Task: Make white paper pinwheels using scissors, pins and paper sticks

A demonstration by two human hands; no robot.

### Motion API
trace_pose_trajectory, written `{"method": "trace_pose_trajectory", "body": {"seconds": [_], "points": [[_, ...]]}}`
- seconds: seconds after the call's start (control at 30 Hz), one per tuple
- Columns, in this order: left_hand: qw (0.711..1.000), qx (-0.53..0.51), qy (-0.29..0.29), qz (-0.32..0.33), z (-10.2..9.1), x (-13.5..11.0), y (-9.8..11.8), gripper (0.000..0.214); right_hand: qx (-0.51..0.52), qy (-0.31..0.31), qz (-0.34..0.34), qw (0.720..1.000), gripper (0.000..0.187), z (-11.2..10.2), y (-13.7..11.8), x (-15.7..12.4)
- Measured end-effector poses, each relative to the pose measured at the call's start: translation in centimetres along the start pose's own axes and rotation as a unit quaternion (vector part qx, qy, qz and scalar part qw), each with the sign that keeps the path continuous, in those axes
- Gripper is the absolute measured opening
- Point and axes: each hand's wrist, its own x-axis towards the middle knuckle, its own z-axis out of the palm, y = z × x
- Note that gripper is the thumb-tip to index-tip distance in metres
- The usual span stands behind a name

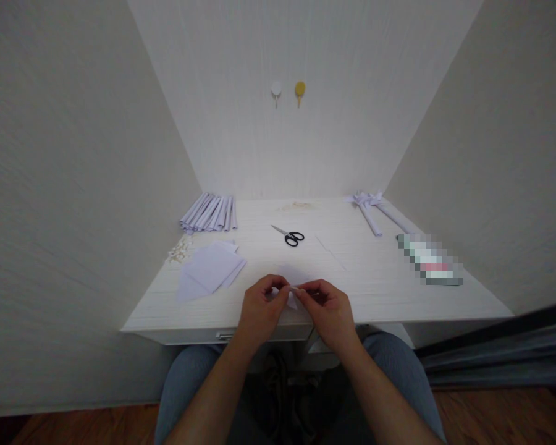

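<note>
My left hand point(267, 304) and my right hand point(325, 305) meet near the front edge of the desk. Both are closed in a pinch on a small piece of white paper point(292, 301), which looks folded. My fingers cover much of it. Beyond my hands lies a pair of scissors point(291, 236) with black handles, the blades pointing away to the left. Flat sheets of white paper point(210, 266) lie in a loose pile to the left of my left hand.
Rolled paper tubes point(209, 212) are stacked at the back left, with small pale bits point(180, 248) beside them. Tubes with folded paper tops point(369, 213) lie at the back right, near a blurred-out flat object point(430, 259). Walls enclose the desk point(352, 290); two hooks point(299, 89) hang behind.
</note>
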Motion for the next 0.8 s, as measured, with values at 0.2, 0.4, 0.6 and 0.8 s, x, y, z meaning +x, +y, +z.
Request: {"method": "trace_pose_trajectory", "body": {"seconds": [0.2, 0.4, 0.6, 0.8], "points": [[1.0, -0.007, 0.002, -0.005, -0.04, 0.07, 0.09, 0.011, -0.02, 0.006, -0.017, 1.0, 0.018, 0.12, 0.01, -0.12], [1.0, -0.011, 0.009, -0.004, -0.01, -0.08, 0.08, 0.012, -0.029, 0.012, -0.024, 0.999, 0.017, 0.2, 0.05, -0.12], [1.0, -0.012, 0.013, -0.012, -0.07, 0.04, -0.23, 0.013, -0.03, 0.014, -0.027, 0.999, 0.017, 0.19, 0.14, -0.1], [1.0, -0.016, 0.003, -0.007, -0.21, 0.16, -0.05, 0.013, -0.028, 0.006, -0.034, 0.999, 0.016, 0.13, -0.1, -0.17]]}}
